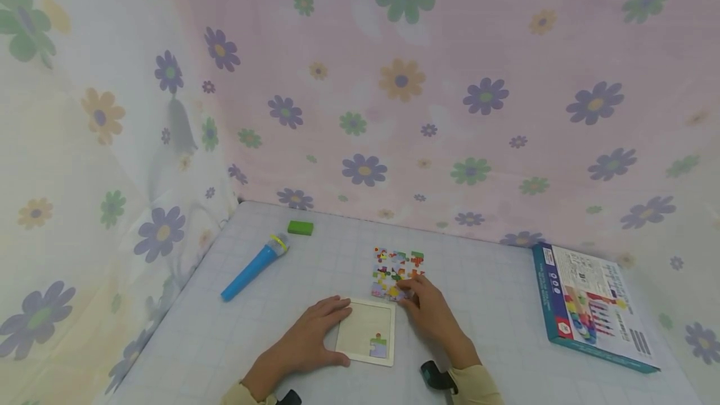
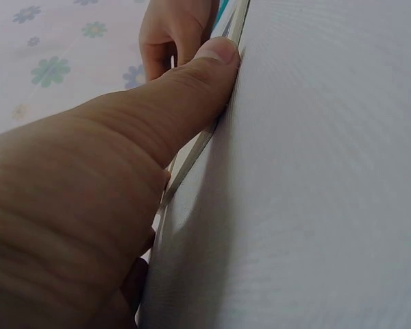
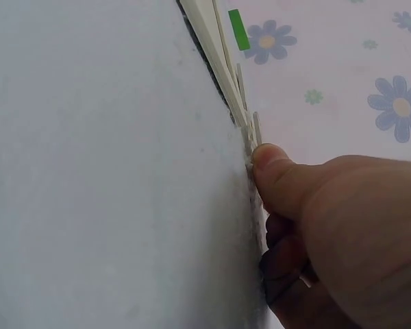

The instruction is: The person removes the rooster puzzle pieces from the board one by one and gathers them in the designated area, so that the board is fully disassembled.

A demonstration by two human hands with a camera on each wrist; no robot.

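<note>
A square wooden puzzle tray (image 1: 354,328) lies on the table, one puzzle piece (image 1: 379,348) sitting in its lower right corner. My left hand (image 1: 308,336) rests along the tray's left side, fingers at the upper edge and thumb near the lower corner. In the left wrist view the thumb (image 2: 192,82) lies against the tray's edge. Just beyond the tray is a colourful group of loose puzzle pieces (image 1: 382,270). At its lower right, my right hand (image 1: 432,308) pinches a piece between thumb and curled fingers; the hand mostly hides that piece.
A blue toy microphone (image 1: 250,272) lies to the left, close to a green block (image 1: 300,228). On the right is a flat boxed set (image 1: 596,308) with a teal edge. Flowered cloth (image 1: 365,136) hangs behind the table and along both sides.
</note>
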